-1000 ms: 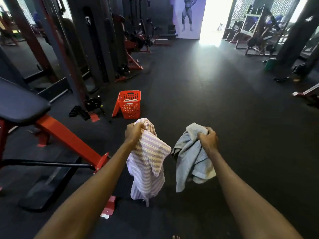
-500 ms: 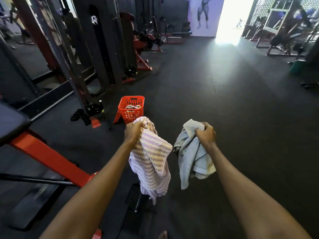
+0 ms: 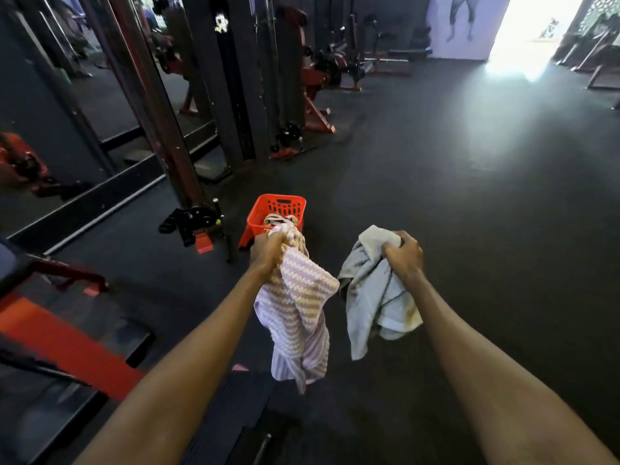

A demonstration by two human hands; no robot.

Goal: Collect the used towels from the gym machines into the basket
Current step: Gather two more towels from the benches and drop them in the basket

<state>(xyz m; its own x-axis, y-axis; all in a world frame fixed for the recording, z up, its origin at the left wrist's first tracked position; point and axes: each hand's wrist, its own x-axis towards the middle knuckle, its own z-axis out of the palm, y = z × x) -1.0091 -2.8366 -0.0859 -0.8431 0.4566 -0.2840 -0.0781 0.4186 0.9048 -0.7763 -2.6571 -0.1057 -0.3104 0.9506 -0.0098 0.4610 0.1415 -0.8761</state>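
My left hand (image 3: 266, 251) grips the bunched top of a lilac and cream striped towel (image 3: 297, 313), which hangs down in front of me. My right hand (image 3: 402, 253) grips a pale grey towel (image 3: 372, 297) that droops below the fist. Straight ahead on the dark floor stands the red plastic basket (image 3: 278, 206), with a striped towel (image 3: 280, 219) lying inside it. My left hand and its towel overlap the basket's near edge in the view.
A red and black bench frame (image 3: 67, 340) sits at the lower left. Black weight-machine columns (image 3: 231, 78) line the left side, with a small black weight plate and red foot (image 3: 198, 223) beside the basket. Dark rubber floor (image 3: 486, 196) stretches right toward a bright doorway (image 3: 536, 25).
The basket has come closer and now sits just beyond my left hand. The bench has slid off to the left. Both hands keep gripping their towels.
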